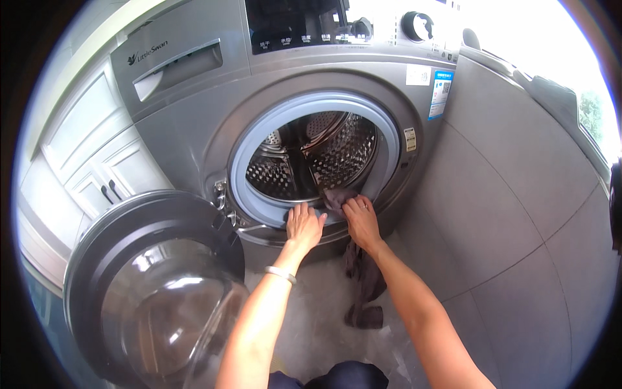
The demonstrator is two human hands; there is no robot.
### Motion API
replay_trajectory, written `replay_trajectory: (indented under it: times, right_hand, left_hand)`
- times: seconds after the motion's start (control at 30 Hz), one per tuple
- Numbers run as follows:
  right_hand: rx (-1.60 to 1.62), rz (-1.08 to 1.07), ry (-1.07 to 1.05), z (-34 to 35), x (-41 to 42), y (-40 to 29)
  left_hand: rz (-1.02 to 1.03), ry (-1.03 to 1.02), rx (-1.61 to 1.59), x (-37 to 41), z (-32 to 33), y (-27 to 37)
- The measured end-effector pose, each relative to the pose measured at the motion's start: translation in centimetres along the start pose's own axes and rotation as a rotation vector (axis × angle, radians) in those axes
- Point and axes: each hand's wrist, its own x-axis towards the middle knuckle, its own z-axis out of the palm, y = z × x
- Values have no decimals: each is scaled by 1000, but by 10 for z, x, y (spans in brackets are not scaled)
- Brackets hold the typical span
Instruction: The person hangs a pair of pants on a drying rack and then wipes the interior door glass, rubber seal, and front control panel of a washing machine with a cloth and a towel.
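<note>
In front of me a grey front-loading washing machine [184, 121] has its round door [160, 214] swung out to the left. My left hand [305, 224] rests on the lower part of the pale rubber door gasket [267, 210], and no cloth shows in it. Just to its right, my right hand [362, 221] grips a dark greyish-purple cloth [337, 199] at the gasket's lower right edge. More dark cloth [364, 282] hangs below that hand towards the floor; whether it is the same piece is hidden. The metal drum [340, 155] shows holes and paddles, with no laundry visible in its seen part.
A grey tiled wall [510, 194] stands close on the right, below a bright window [590, 112]. White cabinets [126, 160] are at the left. The detergent drawer [180, 68] and control knob [417, 26] are above the opening. The grey floor [311, 311] shows between my arms.
</note>
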Motion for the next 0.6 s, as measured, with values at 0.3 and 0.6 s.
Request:
replay_trajectory:
  times: [0.3,0.6]
  right_hand:
    - [-30,53,-3,1,0,-10]
    - [-36,95,8,-1,5,-17]
  left_hand:
    - [46,143,-104,-1,9,1]
    - [168,203,-147,-40,12,9]
